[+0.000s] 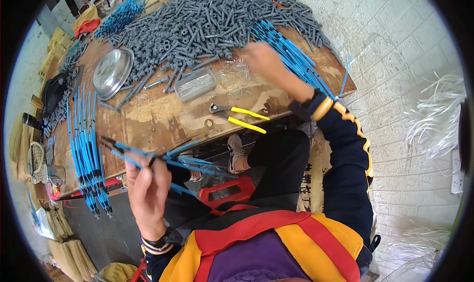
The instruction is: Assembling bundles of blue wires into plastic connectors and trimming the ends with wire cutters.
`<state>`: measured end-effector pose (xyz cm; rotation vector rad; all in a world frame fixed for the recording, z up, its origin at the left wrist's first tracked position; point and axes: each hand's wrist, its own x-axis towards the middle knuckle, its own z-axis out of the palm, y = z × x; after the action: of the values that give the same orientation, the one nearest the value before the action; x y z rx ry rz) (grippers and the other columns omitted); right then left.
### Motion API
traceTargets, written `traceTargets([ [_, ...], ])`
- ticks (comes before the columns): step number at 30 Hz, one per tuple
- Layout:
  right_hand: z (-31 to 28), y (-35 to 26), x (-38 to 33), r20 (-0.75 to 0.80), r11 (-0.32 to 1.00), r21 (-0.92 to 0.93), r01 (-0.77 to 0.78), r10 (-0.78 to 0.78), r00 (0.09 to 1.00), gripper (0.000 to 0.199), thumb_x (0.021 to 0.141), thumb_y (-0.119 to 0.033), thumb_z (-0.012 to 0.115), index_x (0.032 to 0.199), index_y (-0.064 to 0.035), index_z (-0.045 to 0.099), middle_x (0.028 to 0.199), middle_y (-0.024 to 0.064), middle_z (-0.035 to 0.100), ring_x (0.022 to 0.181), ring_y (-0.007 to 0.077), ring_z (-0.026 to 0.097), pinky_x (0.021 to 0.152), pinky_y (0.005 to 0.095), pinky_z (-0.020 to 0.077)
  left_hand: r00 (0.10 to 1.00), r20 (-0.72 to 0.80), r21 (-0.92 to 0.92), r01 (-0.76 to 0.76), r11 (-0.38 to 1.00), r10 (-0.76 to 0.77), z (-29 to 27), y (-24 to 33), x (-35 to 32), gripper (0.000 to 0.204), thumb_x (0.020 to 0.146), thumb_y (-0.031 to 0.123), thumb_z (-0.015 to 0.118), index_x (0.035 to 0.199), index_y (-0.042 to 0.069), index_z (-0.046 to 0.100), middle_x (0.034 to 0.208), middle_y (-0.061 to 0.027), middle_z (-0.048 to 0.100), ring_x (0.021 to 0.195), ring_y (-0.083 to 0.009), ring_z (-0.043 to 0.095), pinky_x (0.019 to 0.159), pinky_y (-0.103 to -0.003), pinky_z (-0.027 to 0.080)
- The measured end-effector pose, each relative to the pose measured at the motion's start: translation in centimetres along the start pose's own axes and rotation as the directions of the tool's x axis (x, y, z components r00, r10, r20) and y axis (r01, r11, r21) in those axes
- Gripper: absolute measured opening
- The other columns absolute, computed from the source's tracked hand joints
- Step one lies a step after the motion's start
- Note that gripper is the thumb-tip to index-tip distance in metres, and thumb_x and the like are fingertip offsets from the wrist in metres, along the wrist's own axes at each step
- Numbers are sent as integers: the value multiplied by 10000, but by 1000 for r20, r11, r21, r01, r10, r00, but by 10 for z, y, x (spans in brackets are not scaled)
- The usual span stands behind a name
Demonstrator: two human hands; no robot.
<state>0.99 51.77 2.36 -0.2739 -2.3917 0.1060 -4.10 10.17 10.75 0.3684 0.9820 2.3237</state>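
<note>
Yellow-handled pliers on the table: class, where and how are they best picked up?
Likely around both yellow handles of the pliers, coming from the person's near right side. They lie flat with the handles spread, pointing right toward the near edge of the table, while the metal head points left.
</note>
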Motion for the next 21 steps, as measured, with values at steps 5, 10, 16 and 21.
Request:
traceTargets([
  [5,24,112,-9,4,855,-509,-100,118,993,258,858,-246,634,998,-48,545,882,133,582,824,343,594,659,417,519,906,407,-15,136,991,-118,-24,6,-1,146,933,150,610,1042,82,542,612,13,453,431,-93,363,408,-257,240],
  [10,-2,77,7,54,898,-431,-90,126,991,220,866,-217,629,945,-38,527,870,134,593,748,338,612,602,421,508,956,208,186,168,968,-206,-10,-23,38,171,949,144,593,1091,51,574,687,-19,545,514,-128,514,458,-259,371],
  [16,-80,-95,5,61,962,110,250,-258,964,96,889,-107,579,958,-41,566,840,122,570,667,314,607,541,404,483,990,-89,85,-100,991,107,33,-50,78,202,971,67,543,1170,35,551,952,-70,632,885,-188,658,785,-259,522],
  [21,-103,-162,-6,339,893,424,151,-311,888,145,921,-143,551,999,-26,589,897,125,592,768,315,625,660,398,511,987,81,196,-150,969,137,4,-69,77,215,970,64,544,1184,62,532,934,-68,618,797,-153,638,692,-236,502],
])
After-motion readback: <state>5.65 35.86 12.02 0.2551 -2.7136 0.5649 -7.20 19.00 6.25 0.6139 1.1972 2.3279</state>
